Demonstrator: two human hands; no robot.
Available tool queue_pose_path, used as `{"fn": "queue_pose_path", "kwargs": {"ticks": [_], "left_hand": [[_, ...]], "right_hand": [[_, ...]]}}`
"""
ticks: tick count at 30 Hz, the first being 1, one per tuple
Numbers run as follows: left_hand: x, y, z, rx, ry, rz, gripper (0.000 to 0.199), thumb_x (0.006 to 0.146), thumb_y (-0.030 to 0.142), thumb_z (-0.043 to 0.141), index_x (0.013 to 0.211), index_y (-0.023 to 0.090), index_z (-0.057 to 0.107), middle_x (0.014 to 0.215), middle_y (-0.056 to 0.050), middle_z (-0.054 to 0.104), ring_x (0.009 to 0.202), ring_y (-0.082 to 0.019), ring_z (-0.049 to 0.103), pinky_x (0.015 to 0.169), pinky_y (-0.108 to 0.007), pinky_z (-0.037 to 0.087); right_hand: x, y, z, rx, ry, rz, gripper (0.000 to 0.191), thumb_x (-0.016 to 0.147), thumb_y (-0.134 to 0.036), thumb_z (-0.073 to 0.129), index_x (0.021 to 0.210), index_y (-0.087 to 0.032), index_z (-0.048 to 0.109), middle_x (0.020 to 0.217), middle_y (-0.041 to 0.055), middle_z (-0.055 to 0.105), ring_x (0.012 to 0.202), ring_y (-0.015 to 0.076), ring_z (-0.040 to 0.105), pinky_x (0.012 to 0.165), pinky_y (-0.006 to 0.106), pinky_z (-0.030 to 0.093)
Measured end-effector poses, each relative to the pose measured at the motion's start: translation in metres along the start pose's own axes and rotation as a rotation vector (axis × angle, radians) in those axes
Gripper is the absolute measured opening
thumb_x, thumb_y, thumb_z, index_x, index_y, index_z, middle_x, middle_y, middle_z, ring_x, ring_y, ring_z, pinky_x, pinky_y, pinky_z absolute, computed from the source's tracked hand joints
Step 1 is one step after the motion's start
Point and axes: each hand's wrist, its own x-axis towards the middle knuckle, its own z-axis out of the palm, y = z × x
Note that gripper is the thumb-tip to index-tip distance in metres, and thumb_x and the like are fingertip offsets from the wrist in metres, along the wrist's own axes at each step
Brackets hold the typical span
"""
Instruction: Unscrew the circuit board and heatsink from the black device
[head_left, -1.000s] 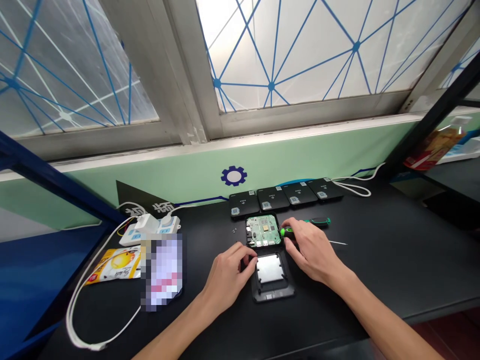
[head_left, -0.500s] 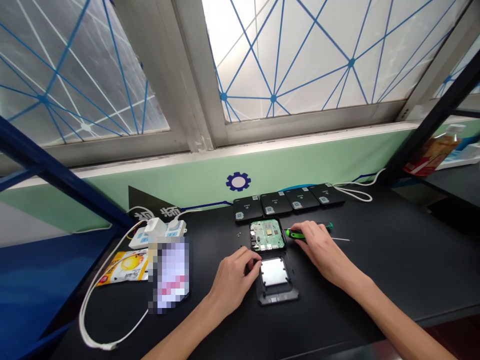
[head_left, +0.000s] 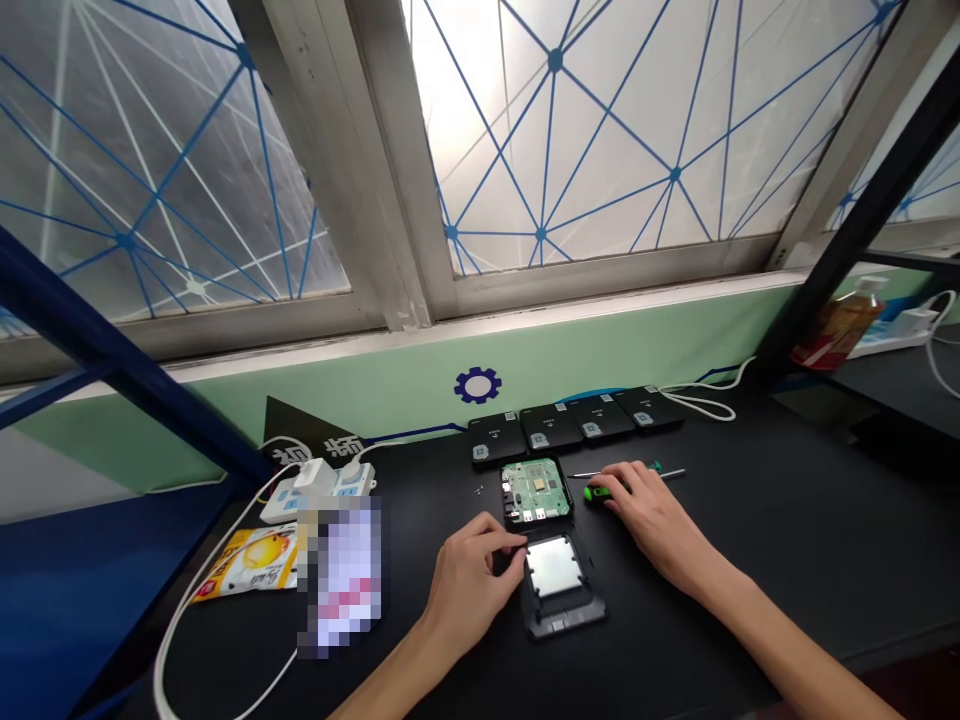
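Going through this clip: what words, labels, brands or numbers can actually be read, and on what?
Nothing can be quoted with certainty.
Black wall pennant: white characters, too blurred.
Yellow packet: print too small.
Green circuit board: markings too small.
Black cases: white labels too small.

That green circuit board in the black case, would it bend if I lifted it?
The green circuit board probably feels stiff, since it lies flat in its black case. Being thin, it is likely light for its size. Its exposed components look easily knocked, so the edges seem safer to hold.
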Motion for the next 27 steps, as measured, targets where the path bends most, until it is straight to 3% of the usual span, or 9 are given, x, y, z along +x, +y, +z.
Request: {"fn": "queue_pose_path", "kwargs": {"ticks": [8, 15, 21, 24, 27], "left_hand": [[-0.002, 0.002, 0.003, 0.019, 0.017, -0.019, 0.02, 0.1, 0.032, 0.074, 0.099, 0.028, 0.093, 0.09, -0.002, 0.075, 0.06, -0.014, 0.056, 0.063, -0.029, 0.044], [-0.001, 0.002, 0.001, -0.015, -0.026, 0.015, 0.021, 0.106, 0.033, 0.073, 0.101, 0.028, 0.093, 0.095, -0.003, 0.073, 0.067, -0.016, 0.064, 0.067, -0.03, 0.049], [-0.002, 0.005, 0.0, -0.055, -0.012, 0.12, 0.024, 0.111, 0.028, 0.068, 0.094, 0.024, 0.083, 0.12, -0.006, 0.076, 0.087, -0.021, 0.075, 0.08, -0.032, 0.06], [-0.004, 0.006, 0.0, -0.083, 0.007, 0.19, 0.021, 0.115, 0.026, 0.062, 0.101, 0.025, 0.078, 0.122, -0.005, 0.079, 0.099, -0.023, 0.08, 0.09, -0.034, 0.063], [-0.006, 0.007, -0.001, -0.085, 0.011, 0.23, 0.021, 0.117, 0.027, 0.059, 0.105, 0.025, 0.076, 0.122, -0.005, 0.08, 0.102, -0.023, 0.081, 0.09, -0.034, 0.064]], "right_hand": [[-0.001, -0.002, 0.001, -0.002, 0.135, -0.004, 0.039, 0.109, -0.004, 0.052, 0.138, -0.023, 0.07, 0.131, 0.016, 0.072, 0.117, 0.0351, 0.068, 0.1, 0.051, 0.059], [-0.001, -0.016, -0.003, 0.075, 0.16, -0.01, 0.035, 0.108, -0.007, 0.055, 0.137, -0.022, 0.069, 0.13, 0.0165, 0.07, 0.115, 0.0354, 0.067, 0.1, 0.054, 0.06], [-0.001, -0.02, -0.009, 0.157, 0.133, 0.019, 0.031, 0.109, -0.01, 0.057, 0.136, -0.022, 0.069, 0.13, 0.0161, 0.07, 0.118, 0.0355, 0.066, 0.102, 0.054, 0.061], [-0.002, -0.018, -0.011, 0.202, 0.127, 0.045, 0.031, 0.111, -0.012, 0.056, 0.135, -0.024, 0.069, 0.129, 0.0155, 0.069, 0.12, 0.0353, 0.065, 0.103, 0.054, 0.06], [-0.003, -0.018, -0.012, 0.255, 0.126, 0.069, 0.03, 0.11, -0.012, 0.057, 0.135, -0.025, 0.07, 0.128, 0.0147, 0.069, 0.12, 0.0354, 0.065, 0.104, 0.054, 0.06]]}}
